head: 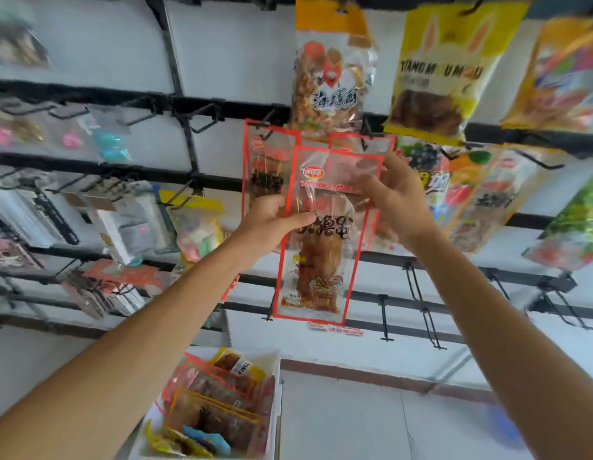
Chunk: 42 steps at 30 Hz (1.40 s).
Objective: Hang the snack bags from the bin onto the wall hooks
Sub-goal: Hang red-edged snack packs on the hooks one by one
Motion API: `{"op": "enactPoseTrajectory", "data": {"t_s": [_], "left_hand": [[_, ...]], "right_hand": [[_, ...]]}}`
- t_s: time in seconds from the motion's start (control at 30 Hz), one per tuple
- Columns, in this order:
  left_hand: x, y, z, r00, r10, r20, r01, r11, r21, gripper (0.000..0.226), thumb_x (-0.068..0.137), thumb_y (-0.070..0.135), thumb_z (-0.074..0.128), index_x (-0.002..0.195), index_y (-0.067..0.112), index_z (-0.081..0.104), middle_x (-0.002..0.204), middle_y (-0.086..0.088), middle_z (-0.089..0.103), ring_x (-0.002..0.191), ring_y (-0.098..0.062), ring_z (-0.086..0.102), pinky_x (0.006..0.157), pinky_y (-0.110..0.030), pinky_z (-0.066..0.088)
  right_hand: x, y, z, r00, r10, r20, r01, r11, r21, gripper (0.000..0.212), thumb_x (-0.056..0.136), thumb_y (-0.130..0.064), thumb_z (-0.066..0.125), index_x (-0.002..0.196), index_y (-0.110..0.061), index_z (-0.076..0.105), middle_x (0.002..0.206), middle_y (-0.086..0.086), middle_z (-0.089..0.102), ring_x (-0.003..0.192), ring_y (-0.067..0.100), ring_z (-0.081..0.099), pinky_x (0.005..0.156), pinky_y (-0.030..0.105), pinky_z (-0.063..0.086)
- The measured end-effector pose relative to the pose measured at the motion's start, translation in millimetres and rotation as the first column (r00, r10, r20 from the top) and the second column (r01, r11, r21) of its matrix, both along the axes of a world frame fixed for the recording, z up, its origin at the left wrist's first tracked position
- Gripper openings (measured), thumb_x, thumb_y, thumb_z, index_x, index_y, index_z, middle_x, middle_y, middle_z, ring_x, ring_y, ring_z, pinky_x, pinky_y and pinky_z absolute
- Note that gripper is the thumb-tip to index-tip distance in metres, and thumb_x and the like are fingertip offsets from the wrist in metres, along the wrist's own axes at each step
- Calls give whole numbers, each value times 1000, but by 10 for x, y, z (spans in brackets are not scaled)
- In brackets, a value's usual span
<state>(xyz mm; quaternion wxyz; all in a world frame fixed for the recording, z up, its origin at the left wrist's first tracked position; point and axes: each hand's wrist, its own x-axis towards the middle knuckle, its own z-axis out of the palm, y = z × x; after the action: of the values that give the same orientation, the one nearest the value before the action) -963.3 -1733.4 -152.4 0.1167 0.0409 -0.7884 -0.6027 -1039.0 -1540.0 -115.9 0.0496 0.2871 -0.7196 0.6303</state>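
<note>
I hold a clear, red-edged snack bag (321, 260) of brown skewers up against the wall rack. My left hand (271, 224) grips its left edge at mid-height, thumb across the front. My right hand (394, 197) pinches its upper right corner. Behind it hangs a similar red-edged bag (265, 161) on a black hook (266, 122), and another red-edged bag (361, 142) shows above my right hand. The white bin (275, 376) below holds several more snack bags (218, 403).
Black rails cross the white wall with hooks. Bare hooks (202, 117) stick out left of centre and others (424, 307) hang at lower right. A tall orange-topped bag (331, 74), a yellow bag (444, 68) and further packets hang above and right. Small goods (195, 227) hang left.
</note>
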Motion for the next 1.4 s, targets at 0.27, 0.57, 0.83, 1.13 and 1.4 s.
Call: {"op": "enactPoseTrajectory", "data": {"t_s": [0.27, 0.57, 0.83, 1.13, 1.4], "left_hand": [[-214, 569, 134, 1000, -25, -1, 25, 994, -103, 7, 88, 16, 71, 95, 15, 68, 74, 11, 69, 59, 7, 61, 57, -7, 42], [-427, 502, 12, 998, 26, -50, -29, 997, -70, 9, 90, 15, 68, 98, 10, 67, 91, 2, 70, 77, 3, 66, 70, -14, 50], [-619, 226, -9, 858, -64, -510, -344, 665, -663, 67, 87, 12, 55, 149, 11, 31, 149, -8, 36, 138, -20, 35, 115, -32, 28], [-987, 167, -55, 888, -291, -355, -304, 208, -930, 74, 88, 18, 54, 154, 10, 23, 161, -14, 17, 150, -30, 10, 121, -49, 11], [-1307, 156, -142, 914, -235, -330, -327, 53, -944, 81, 88, 25, 49, 157, 14, 9, 164, -14, 5, 151, -30, -4, 122, -48, -4]], "right_hand": [[-378, 509, 292, 943, -83, -323, 167, 956, 241, 12, 90, -24, 66, 98, -16, 67, 84, -10, 67, 70, 0, 62, 70, 30, 54], [-614, 300, 352, 922, 34, -387, 138, 902, 408, 10, 92, -20, 59, 87, -19, 68, 70, -12, 64, 64, 5, 62, 64, 26, 51], [-843, 121, 232, 934, -82, -349, 193, 936, 296, 19, 92, -16, 58, 77, -7, 63, 67, 0, 66, 60, 9, 61, 64, 32, 53], [-1030, 50, 135, 909, -127, -397, 273, 901, 337, 16, 93, -18, 58, 87, -6, 65, 74, 3, 67, 70, 20, 65, 69, 40, 54], [-1244, -63, 72, 821, -226, -523, 452, 817, 356, 16, 91, -26, 57, 94, -17, 70, 79, -7, 66, 80, 17, 65, 67, 32, 51]]}}
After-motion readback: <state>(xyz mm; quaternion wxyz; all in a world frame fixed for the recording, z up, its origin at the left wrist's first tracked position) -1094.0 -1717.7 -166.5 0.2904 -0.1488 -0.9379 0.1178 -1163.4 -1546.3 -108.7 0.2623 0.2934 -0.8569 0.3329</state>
